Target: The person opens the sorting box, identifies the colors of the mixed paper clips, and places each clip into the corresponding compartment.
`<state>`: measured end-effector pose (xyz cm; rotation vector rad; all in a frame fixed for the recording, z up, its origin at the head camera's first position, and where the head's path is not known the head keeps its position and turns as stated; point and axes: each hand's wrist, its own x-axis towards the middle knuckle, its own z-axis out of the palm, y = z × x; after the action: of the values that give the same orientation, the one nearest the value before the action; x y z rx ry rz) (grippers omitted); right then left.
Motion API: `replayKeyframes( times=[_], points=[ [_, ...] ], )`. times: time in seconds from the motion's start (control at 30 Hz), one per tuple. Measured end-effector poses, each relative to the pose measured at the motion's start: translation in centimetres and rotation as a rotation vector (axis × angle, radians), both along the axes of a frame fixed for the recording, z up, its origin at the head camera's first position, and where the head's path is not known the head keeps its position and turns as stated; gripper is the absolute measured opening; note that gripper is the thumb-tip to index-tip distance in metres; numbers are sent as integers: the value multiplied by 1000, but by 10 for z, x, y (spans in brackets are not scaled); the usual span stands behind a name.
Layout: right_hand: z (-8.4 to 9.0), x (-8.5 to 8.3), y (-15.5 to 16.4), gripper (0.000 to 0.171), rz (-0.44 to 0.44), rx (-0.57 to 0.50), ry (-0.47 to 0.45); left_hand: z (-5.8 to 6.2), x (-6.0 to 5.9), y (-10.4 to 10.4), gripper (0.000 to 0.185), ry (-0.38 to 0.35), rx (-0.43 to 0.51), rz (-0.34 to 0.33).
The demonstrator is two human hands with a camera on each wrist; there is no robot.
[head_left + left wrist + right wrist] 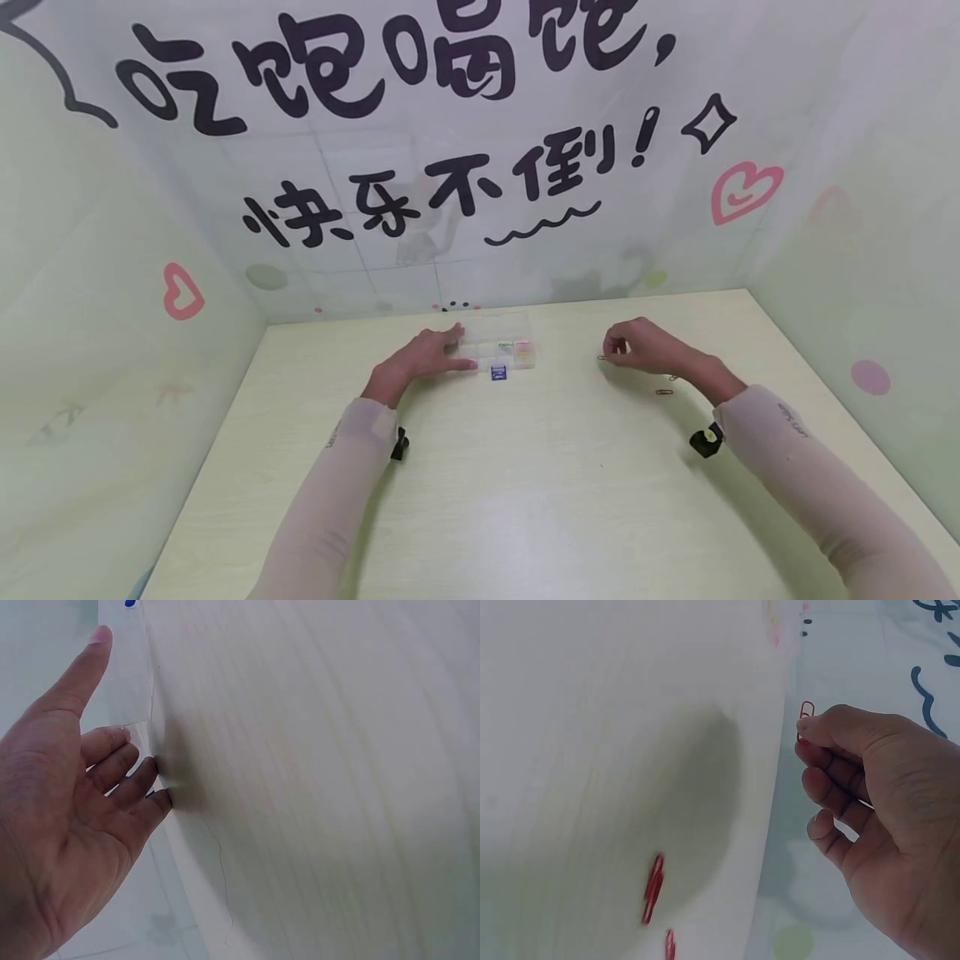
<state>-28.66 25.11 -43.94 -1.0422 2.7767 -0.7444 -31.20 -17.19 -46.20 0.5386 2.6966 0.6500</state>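
With its lid folded back, a clear plastic compartment box (491, 327) lies at the far side of the table. My left hand (431, 352) holds its left end, thumb along the front and fingers near the back corner. Green, pink and yellow small items (522, 350) sit in its right compartments; a blue label or tab (498, 372) shows at the front. To the box's right, my right hand (643, 346) pinches a red paper clip (807, 709) between thumb and index finger, just above the table. Two more red paper clips (652, 889) lie below that hand.
The pale wooden table (495, 492) meets a printed wall sheet (390, 283) right behind the box. Side sheets (877, 275) stand along the left and right edges. A black wrist mount (706, 440) hangs under the right cuff.
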Motion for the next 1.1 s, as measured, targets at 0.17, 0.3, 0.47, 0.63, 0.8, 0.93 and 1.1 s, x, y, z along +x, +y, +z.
replayKeyframes(
  times=[0.17, 0.3, 0.47, 0.63, 0.8, 0.93, 1.1],
  points=[
    [6, -6, -20, 16, 24, -24, 23, -1, -1, 1, 99, -4, -1, 7],
    [10, -9, -38, 14, 23, -34, 40, -2, -1, 1, 99, -5, 3, 7],
    [13, -9, -60, 12, 17, -47, 60, -2, 0, 2, 99, -11, 10, 7],
    [12, -11, -81, 11, 17, -57, 79, -2, -1, 2, 101, -17, 15, 11],
    [9, -16, -101, 9, 16, -50, 95, -2, -1, 2, 101, -12, 13, 6],
    [6, -19, -114, 4, 18, -40, 99, -2, -1, 1, 101, 3, 6, -7],
    [3, -21, -129, 4, 1, -24, 88, -2, -3, -1, 101, 10, -1, -8]
  ],
)
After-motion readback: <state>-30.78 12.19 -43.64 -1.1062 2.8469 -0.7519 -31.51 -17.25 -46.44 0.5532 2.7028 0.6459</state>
